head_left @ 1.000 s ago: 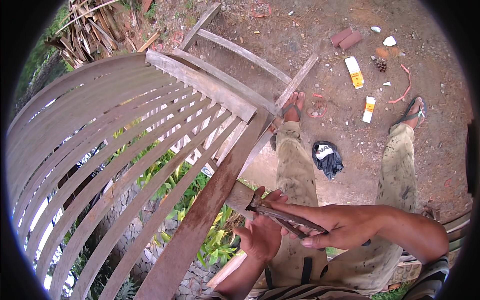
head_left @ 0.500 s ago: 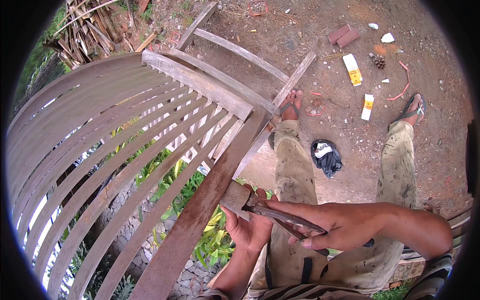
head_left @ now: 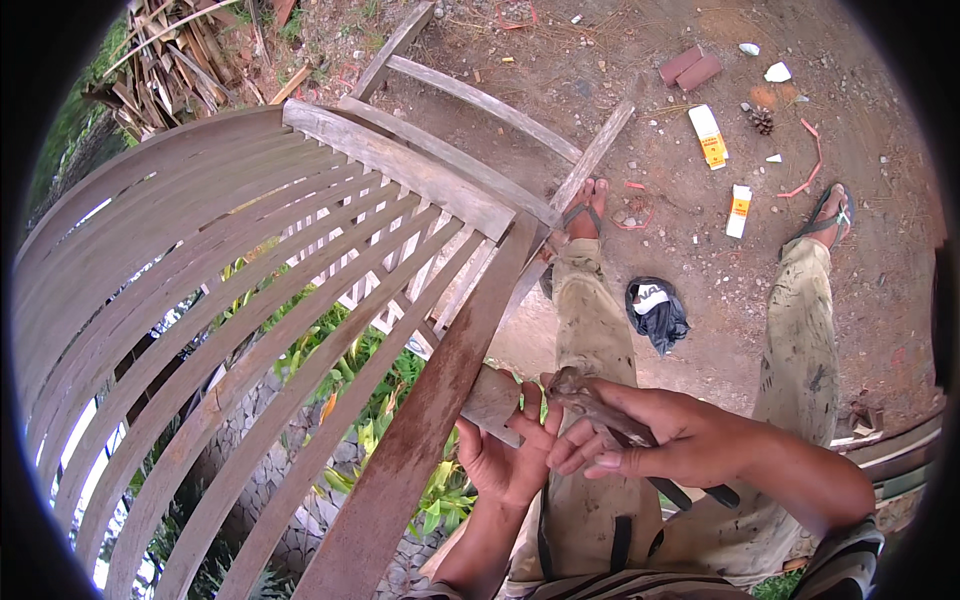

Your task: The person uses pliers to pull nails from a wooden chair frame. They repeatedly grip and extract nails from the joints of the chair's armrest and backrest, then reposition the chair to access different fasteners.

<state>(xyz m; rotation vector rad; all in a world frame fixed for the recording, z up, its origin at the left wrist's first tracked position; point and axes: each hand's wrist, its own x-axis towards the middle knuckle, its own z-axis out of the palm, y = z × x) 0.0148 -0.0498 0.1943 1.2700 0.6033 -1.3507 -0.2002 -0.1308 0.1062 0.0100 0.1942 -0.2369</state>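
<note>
A short greyish wooden piece (head_left: 492, 399) juts from the side of the red-brown wooden edge board (head_left: 432, 440) of a slatted bench. My left hand (head_left: 508, 465) holds this piece from below, thumb on its near side and fingers at its outer end. Just to the right, my right hand (head_left: 650, 425) grips a pair of metal pincers (head_left: 600, 405) with dark handle ends. The pincers' head lies by my left fingertips, a little off the wooden piece; whether its jaws hold anything is unclear.
Curved slats (head_left: 250, 370) of the tilted bench fill the left, with legs (head_left: 600, 150) pointing away. On the dirt lie a black plastic bag (head_left: 668, 328), yellow-white boxes (head_left: 710, 138), brick pieces (head_left: 690, 68) and a pinecone (head_left: 762, 121). Scrap wood (head_left: 180, 65) is piled far left.
My right hand has drawn the pincers slightly right and up, away from the wooden piece's end, and turned them. Their handles look closer together. My left hand stays at the piece.
</note>
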